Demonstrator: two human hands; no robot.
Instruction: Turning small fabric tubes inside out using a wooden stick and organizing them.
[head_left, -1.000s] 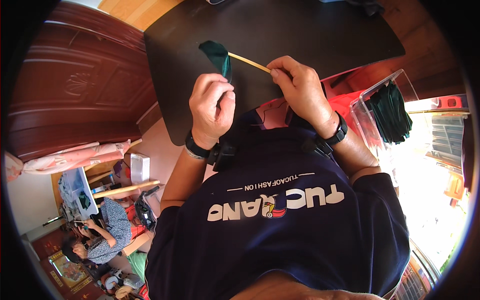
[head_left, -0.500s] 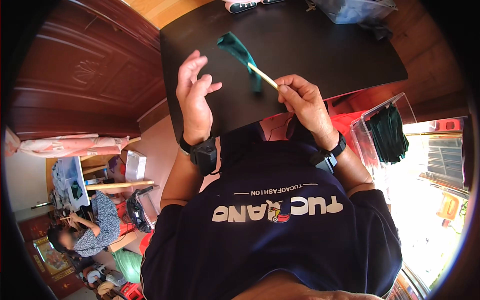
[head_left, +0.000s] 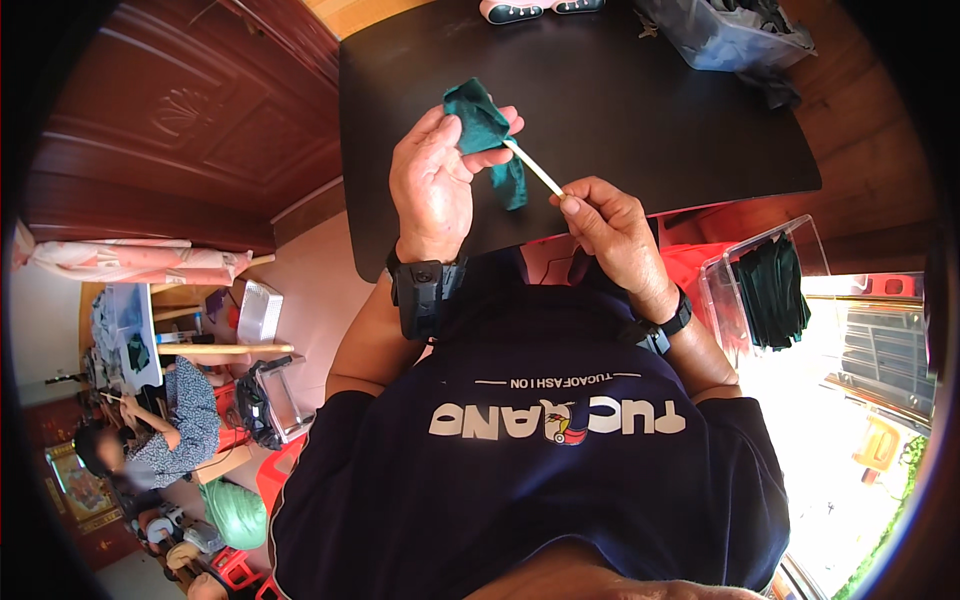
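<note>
A thin, pale stick (head_left: 537, 170) slants above the dark table, its lower end pinched between the thumb and fingers of my right hand (head_left: 612, 226). At its far end hangs a dark green piece of cloth (head_left: 478, 115), with one part dangling below the stick. My left hand (head_left: 432, 190) has the upper part of that cloth between thumb and fingers, the fingers partly hidden behind it. How the cloth is joined to the stick cannot be made out.
A black table (head_left: 590, 110) lies beneath my hands. Pink-and-black shoes (head_left: 515, 10) and a clear bin of grey cloths (head_left: 690, 35) stand at its far side. On my right, a clear box (head_left: 720, 285) holds folded dark green cloths (head_left: 770, 295). Another person (head_left: 165, 430) sits at left.
My left hand has moved right and closed on the green cloth, which hung free of it before. My right hand keeps hold of the stick. The view has shifted slightly.
</note>
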